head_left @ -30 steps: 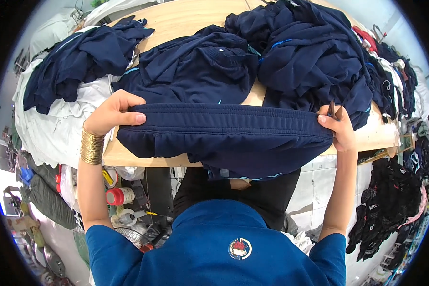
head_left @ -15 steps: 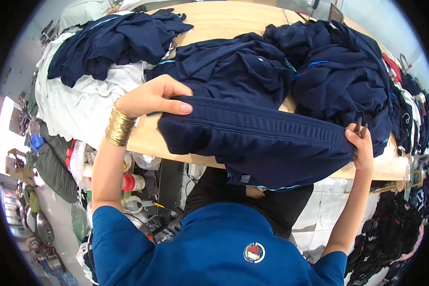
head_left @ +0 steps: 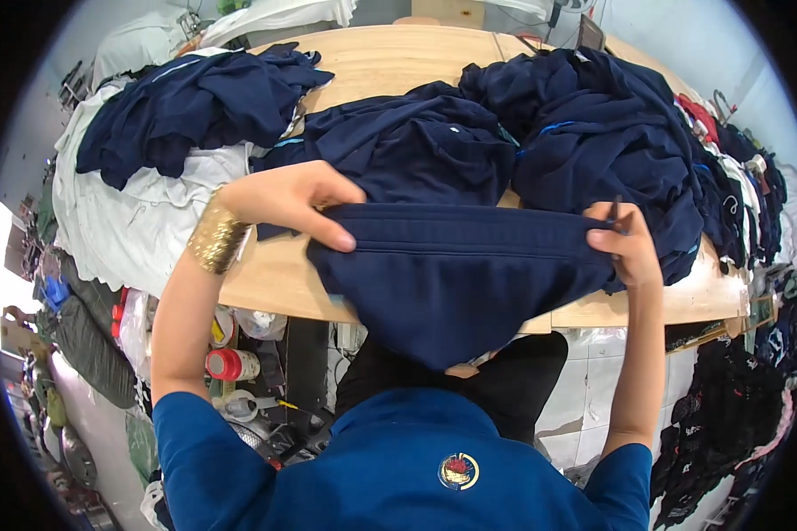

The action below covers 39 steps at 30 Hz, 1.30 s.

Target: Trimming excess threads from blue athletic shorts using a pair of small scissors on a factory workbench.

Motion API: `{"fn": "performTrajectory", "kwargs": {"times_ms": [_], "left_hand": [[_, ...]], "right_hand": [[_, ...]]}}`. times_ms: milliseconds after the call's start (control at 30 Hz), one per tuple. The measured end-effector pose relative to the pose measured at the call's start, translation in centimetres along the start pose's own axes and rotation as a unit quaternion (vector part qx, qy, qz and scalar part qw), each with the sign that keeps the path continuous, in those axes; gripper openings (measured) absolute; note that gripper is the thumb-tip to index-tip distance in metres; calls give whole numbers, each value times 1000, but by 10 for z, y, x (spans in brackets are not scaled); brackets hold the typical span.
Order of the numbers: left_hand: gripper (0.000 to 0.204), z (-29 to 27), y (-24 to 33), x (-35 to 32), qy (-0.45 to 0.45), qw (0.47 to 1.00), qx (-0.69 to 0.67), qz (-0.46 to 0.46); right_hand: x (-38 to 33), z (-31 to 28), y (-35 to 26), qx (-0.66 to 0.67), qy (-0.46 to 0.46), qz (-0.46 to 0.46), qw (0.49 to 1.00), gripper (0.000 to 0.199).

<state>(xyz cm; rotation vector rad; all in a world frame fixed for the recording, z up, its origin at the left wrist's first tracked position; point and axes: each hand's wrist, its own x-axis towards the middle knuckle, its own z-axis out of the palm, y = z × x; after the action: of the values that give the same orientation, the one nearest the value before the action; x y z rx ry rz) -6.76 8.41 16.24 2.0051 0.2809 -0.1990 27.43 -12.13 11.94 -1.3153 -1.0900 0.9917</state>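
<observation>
Stretched between my hands is a navy garment, probably trousers (head_left: 443, 283), its stitched waistband on top and the cloth hanging below in a point over the table's front edge. My left hand (head_left: 301, 203), with a wide gold bracelet at the wrist, pinches the band's left end between thumb and fingers. At the other end my right hand (head_left: 627, 243) grips the band, and a small dark tool, seemingly thread snips (head_left: 617, 211), sticks up from its fingers. Just behind the waistband lies a heap of similar navy garments (head_left: 398, 146).
A larger navy pile (head_left: 607, 146) stands at the right, another navy pile (head_left: 195, 106) at the far left over white cloth (head_left: 150, 230). The wooden table (head_left: 398, 53) shows between them. Below its left edge are a red-lidded jar (head_left: 230, 364) and clutter.
The waistband has gone from slanting to nearly level, and its hanging cloth has swung into a point. My right hand has moved left and up, nearer my left hand. Both keep their hold.
</observation>
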Motion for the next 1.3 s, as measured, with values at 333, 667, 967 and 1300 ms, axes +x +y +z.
{"fn": "performTrajectory", "kwargs": {"times_ms": [333, 667, 967, 1300], "left_hand": [[21, -27, 18, -46, 115, 992, -43, -18], [25, -26, 34, -44, 123, 992, 1, -1], [26, -23, 31, -39, 104, 994, -3, 34], [20, -81, 70, -33, 521, 674, 503, 149]], "right_hand": [[-16, -65, -12, 44, 84, -42, 995, 12], [-24, -81, -14, 23, 117, -75, 990, 13], [-14, -64, -18, 4, 172, -41, 984, 11], [45, -34, -121, -484, 286, -328, 759, 29]]}}
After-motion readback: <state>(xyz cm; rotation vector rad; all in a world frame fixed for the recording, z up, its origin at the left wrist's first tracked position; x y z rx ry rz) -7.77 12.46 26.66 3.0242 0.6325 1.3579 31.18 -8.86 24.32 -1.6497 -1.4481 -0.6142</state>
